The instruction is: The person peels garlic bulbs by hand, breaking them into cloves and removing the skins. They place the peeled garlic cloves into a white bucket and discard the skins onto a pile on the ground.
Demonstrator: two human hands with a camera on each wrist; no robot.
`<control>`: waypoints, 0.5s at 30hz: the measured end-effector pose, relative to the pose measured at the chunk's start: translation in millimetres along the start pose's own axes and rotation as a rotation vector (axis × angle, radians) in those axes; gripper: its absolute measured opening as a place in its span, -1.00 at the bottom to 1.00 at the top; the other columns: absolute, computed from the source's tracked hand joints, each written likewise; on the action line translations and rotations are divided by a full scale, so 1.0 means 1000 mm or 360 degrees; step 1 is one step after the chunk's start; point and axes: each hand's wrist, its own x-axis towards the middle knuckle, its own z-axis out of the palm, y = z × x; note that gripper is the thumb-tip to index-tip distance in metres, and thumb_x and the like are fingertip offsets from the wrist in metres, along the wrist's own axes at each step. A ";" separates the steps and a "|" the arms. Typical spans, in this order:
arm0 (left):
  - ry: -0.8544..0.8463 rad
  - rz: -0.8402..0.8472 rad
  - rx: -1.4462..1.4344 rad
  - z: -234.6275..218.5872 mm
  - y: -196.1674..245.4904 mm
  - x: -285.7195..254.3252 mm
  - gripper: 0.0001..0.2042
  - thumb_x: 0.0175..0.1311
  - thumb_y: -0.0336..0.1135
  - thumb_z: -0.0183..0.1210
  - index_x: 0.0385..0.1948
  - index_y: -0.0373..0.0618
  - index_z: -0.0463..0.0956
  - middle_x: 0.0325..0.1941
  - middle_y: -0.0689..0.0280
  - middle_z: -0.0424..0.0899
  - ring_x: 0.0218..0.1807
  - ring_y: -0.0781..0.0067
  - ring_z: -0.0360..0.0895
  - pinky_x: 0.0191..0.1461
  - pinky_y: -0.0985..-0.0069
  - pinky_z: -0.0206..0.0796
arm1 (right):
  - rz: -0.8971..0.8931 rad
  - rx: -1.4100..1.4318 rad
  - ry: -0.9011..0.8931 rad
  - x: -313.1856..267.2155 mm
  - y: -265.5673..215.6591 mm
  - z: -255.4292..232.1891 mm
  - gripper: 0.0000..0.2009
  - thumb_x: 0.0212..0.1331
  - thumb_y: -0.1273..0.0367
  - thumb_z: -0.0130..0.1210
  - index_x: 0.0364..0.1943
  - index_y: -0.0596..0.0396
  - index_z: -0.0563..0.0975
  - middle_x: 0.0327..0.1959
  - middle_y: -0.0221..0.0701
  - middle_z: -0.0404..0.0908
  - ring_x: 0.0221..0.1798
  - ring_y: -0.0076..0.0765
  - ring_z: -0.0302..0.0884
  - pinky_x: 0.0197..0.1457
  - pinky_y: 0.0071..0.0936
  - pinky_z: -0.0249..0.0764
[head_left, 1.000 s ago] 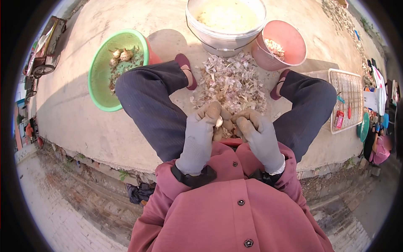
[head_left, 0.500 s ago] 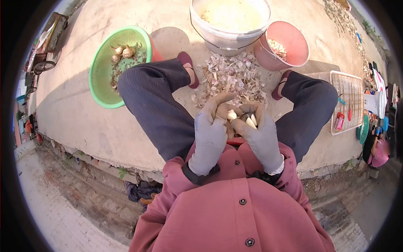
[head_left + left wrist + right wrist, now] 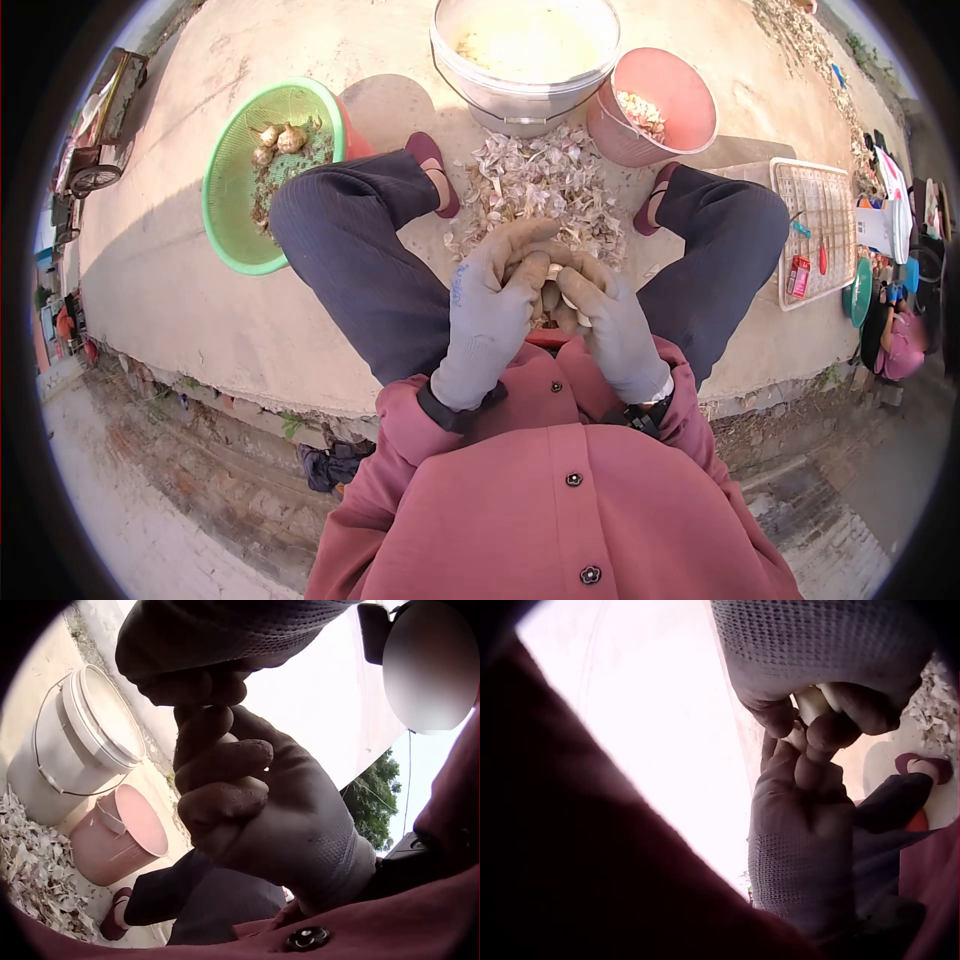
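Both hands wear grey gloves with brownish, soiled fingers and meet in front of the lap. My left hand (image 3: 485, 315) pinches a pale garlic clove (image 3: 554, 271) at the fingertips, right against the fingers of the other hand. My right hand (image 3: 622, 335) curls round several peeled garlic cloves (image 3: 810, 705), which show between its fingers in the right wrist view. From the left wrist, the fingers of both hands overlap and hide most of the garlic. Beyond the hands, a heap of papery garlic skins (image 3: 545, 185) covers the ground between the feet.
A white bucket (image 3: 520, 105) of pale contents stands ahead, beside a pink bucket (image 3: 665, 110) with cloves. At left, a green basket (image 3: 225, 190) holds garlic bulbs. A white crate (image 3: 812, 180) at right carries a red box (image 3: 798, 276) and small tools.
Half a second ago the cloves showed openly between the hands; now the left fingers have closed in over them. The right hand keeps its cloves, and the view has shifted slightly.
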 end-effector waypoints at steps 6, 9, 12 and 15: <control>0.0017 0.0012 -0.0001 -0.019 -0.001 0.001 -0.70 0.40 -0.45 0.08 0.12 -0.26 0.52 -0.17 0.27 0.63 -0.49 0.66 0.39 -0.38 0.68 0.27 | 0.0072 -0.0036 0.0039 0.004 -0.010 0.005 -0.70 0.44 0.27 0.01 0.02 0.22 0.57 -0.37 -0.54 0.55 -0.46 -0.71 0.36 -0.37 -0.68 0.28; -0.0014 0.0691 0.1052 -0.019 -0.001 -0.006 -0.70 0.21 -0.52 0.23 0.00 -0.16 0.57 -0.16 0.26 0.52 -0.41 0.44 0.46 -0.33 0.54 0.35 | -0.0040 -0.0130 0.0125 0.000 -0.007 0.007 -0.73 0.45 0.27 0.02 -0.04 0.20 0.58 -0.40 -0.53 0.55 -0.45 -0.71 0.37 -0.37 -0.67 0.30; 0.0017 0.0656 0.1039 -0.023 -0.009 -0.006 -0.76 0.11 -0.52 0.32 -0.15 -0.20 0.64 -0.21 0.27 0.60 -0.38 0.53 0.51 -0.25 0.55 0.38 | 0.0013 -0.0201 0.0037 0.000 -0.006 0.007 -0.76 0.45 0.28 0.02 -0.12 0.18 0.58 -0.42 -0.53 0.55 -0.46 -0.71 0.37 -0.38 -0.66 0.31; 0.0057 0.0805 0.0973 -0.022 -0.013 -0.008 -0.81 0.13 -0.52 0.30 -0.19 -0.20 0.65 -0.26 0.24 0.61 -0.30 0.47 0.56 -0.22 0.52 0.41 | -0.0035 -0.0125 -0.0017 -0.004 -0.008 0.010 -0.78 0.46 0.30 0.00 -0.20 0.17 0.57 -0.43 -0.52 0.54 -0.45 -0.70 0.39 -0.38 -0.65 0.33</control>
